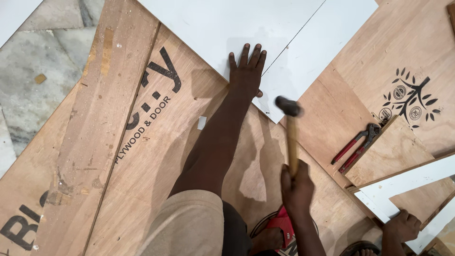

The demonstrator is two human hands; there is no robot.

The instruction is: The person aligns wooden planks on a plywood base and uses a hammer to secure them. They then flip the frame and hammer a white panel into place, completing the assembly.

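My left hand (246, 71) lies flat, fingers spread, on the near edge of a white laminate board (208, 28) that rests on brown plywood (156, 156). My right hand (296, 184) grips the wooden handle of a hammer (292, 140). Its dark head is raised and blurred just right of my left wrist, over the corner of a second white board (322, 47). A thin seam separates the two white boards.
Red-handled pincers (356, 147) lie on a small plywood piece at the right. Another person's hand (403, 225) rests on a white angled strip (407, 182) at the lower right. A red sandal (282, 226) is below my right hand. Grey stone floor (38, 90) shows at the left.
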